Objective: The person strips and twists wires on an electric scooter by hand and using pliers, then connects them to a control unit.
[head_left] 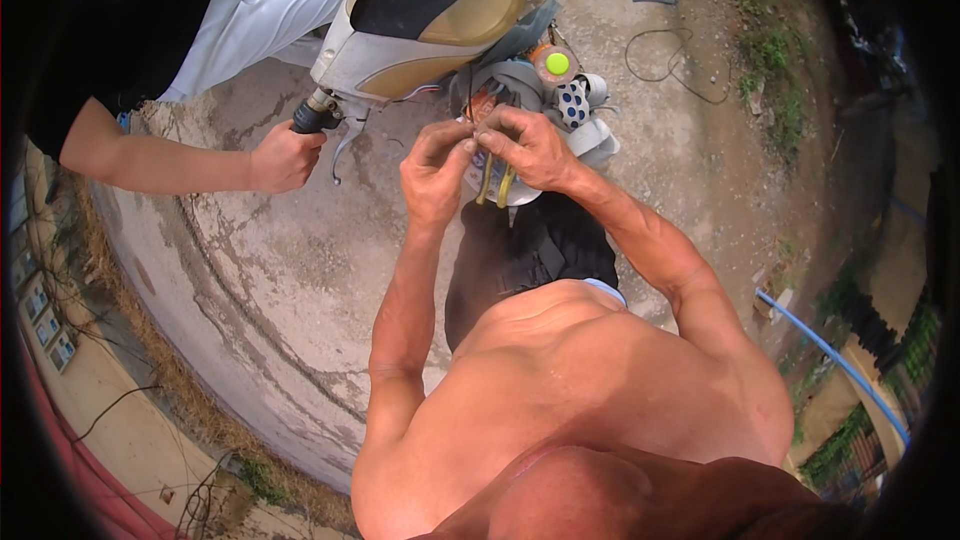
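Note:
My left hand [435,172] and my right hand [530,148] meet in front of me, fingertips pinched together. Whatever is between them is too small to make out; a thin dark strand rises beside the fingertips. Just below my right hand's fingers show the two yellow handles of a hand tool [504,186], perhaps pliers. Its head is hidden, and I cannot tell whether the right hand holds it or it rests behind. Beyond the hands stands the front of a scooter [415,75], white and gold with a dark panel.
At left, another person's hand [287,157] grips the scooter's black handlebar grip [315,116], beside a brake lever [340,160]. Beyond my hands lie a roll with a bright yellow-green centre [557,64] and a blue-dotted white item [573,103]. A loose wire [668,65] curls on the concrete.

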`<action>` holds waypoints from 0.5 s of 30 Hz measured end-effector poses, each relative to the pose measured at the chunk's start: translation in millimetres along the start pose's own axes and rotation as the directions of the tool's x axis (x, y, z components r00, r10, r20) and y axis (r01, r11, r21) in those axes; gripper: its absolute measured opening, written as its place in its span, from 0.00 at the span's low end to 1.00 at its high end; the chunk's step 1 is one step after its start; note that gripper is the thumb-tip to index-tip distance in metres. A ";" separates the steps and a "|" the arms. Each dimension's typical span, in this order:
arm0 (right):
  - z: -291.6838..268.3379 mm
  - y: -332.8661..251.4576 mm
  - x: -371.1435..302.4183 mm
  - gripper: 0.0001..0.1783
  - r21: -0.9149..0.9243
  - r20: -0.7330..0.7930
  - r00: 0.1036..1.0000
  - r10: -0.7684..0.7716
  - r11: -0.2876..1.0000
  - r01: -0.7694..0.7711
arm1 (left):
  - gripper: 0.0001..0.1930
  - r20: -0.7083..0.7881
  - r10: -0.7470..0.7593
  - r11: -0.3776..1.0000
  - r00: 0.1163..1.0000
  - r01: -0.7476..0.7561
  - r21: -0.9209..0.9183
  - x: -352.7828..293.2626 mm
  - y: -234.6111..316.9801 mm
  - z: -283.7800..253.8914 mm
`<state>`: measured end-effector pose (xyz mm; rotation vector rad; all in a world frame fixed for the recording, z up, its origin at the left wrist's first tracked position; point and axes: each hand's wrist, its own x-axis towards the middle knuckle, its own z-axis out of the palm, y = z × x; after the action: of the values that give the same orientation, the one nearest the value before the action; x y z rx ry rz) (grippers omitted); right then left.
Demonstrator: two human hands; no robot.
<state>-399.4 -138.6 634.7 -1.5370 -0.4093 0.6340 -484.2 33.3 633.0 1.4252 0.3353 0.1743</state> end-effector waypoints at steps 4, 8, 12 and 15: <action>-0.9 -2.3 2.0 0.15 -0.123 0.002 0.998 -0.066 0.990 0.066 | 0.08 -0.021 0.013 1.000 1.000 -0.013 0.015 -1.6 2.6 4.1; -1.9 -6.7 2.1 0.15 -0.136 0.020 0.999 -0.038 0.990 0.041 | 0.06 -0.043 0.123 0.968 0.991 -0.111 0.226 -4.2 6.1 6.8; -2.9 -9.0 4.5 0.14 -0.144 0.063 0.997 -0.054 0.988 0.062 | 0.06 -0.110 0.041 0.959 0.993 -0.008 0.285 -2.8 3.8 4.9; -3.6 -6.0 5.6 0.14 -0.142 0.110 0.991 -0.071 0.986 0.087 | 0.09 -0.138 -0.115 0.993 0.984 0.116 -0.003 1.1 0.7 -2.6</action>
<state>-392.1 -137.5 639.8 -1.6225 -0.6051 0.6352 -484.0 36.2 633.2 1.3971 0.5311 0.1779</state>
